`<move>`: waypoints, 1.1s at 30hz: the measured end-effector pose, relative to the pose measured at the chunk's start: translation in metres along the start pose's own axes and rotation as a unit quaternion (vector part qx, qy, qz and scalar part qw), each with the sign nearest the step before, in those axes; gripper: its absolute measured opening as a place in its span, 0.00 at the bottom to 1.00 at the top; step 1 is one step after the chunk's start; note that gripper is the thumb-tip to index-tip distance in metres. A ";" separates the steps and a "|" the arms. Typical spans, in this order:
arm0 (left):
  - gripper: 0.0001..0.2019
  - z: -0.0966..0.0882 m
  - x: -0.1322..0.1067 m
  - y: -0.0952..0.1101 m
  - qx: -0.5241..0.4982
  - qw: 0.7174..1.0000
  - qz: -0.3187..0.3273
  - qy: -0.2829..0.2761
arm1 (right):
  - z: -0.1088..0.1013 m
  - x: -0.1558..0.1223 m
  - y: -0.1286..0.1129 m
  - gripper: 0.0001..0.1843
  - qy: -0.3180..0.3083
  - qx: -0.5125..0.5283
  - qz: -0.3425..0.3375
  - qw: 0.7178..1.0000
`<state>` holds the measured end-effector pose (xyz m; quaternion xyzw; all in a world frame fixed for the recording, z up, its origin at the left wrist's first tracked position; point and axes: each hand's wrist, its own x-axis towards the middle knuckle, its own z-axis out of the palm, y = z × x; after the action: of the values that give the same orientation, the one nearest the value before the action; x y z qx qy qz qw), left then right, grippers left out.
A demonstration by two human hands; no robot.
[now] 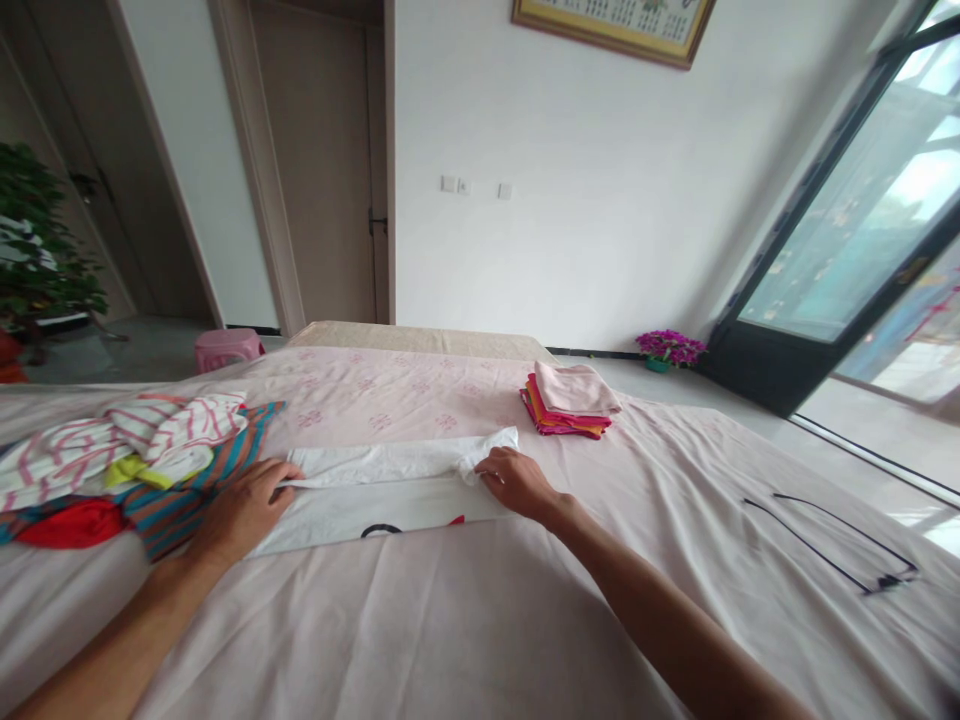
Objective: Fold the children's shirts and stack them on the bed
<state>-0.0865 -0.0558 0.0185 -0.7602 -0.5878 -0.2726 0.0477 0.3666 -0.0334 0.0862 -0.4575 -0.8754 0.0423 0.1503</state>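
Observation:
A white garment (390, 500) with a black and red print lies on the bed, folded into a long strip across my front. At its left end my left hand (251, 500) pinches the edge of the upper layer between thumb and fingers. My right hand (514, 480) grips the bunched cloth at the right end, its fingers closed. Which kind of garment this is, I cannot tell. Close to my left hand lies a heap of loose clothes, with a striped blue and brown cloth (217, 480) and a white cloth with red stripes (67, 460).
A folded stack of pink, red and orange cloths (570, 400) sits beyond my right hand. Eyeglasses (840, 550) lie at the right on the pale pink sheet (450, 620). A pink stool (229, 348) and purple flowers (667, 347) stand past the bed.

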 end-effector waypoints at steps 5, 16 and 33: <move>0.08 -0.004 0.000 0.006 0.029 0.999 0.031 0.026 | -0.008 -0.004 0.011 0.16 0.005 0.054 0.006 0.999; 0.09 -0.005 0.001 0.007 0.047 0.997 0.057 -0.002 | 0.002 0.014 0.070 0.24 0.098 0.075 0.362 0.924; 0.13 -0.011 0.001 0.015 0.064 0.995 0.078 0.012 | 0.012 0.037 0.072 0.25 0.079 -0.061 0.354 0.930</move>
<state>-0.0766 -0.0635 0.0320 -0.7958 -0.5422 -0.2394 0.1243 0.3998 0.0387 0.0683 -0.7475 -0.6432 0.0033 0.1659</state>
